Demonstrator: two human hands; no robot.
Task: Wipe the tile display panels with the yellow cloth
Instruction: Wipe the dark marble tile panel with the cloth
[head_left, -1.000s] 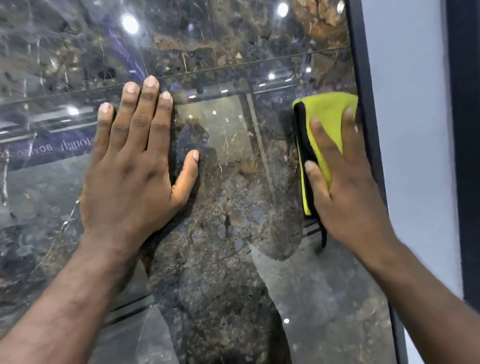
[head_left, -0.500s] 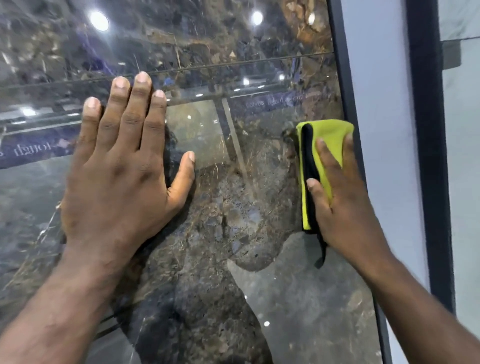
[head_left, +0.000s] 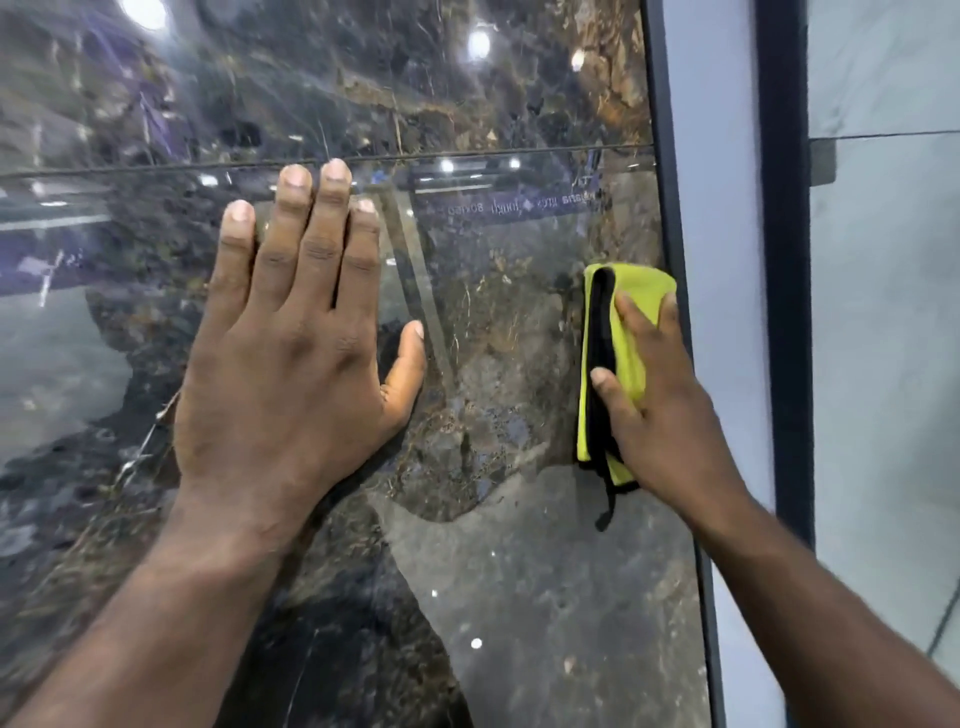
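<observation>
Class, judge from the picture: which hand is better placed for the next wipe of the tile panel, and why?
Right. The right hand presses the yellow cloth on the tile panel near its right edge; the left hand lies flat on it, holding nothing.

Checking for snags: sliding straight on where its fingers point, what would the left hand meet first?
The left hand would likely meet the joint line, right at its fingertips.

Bare left hand (head_left: 291, 364) and bare right hand (head_left: 660, 415), nails (head_left: 295, 176) cut short (trimmed close to the fingertips). Deeply creased knuckles (head_left: 317, 254) on the left. The left forearm (head_left: 171, 623) and right forearm (head_left: 831, 623) are bare to the frame edge, fine hair on the left; the right one is motion-blurred lower down.
</observation>
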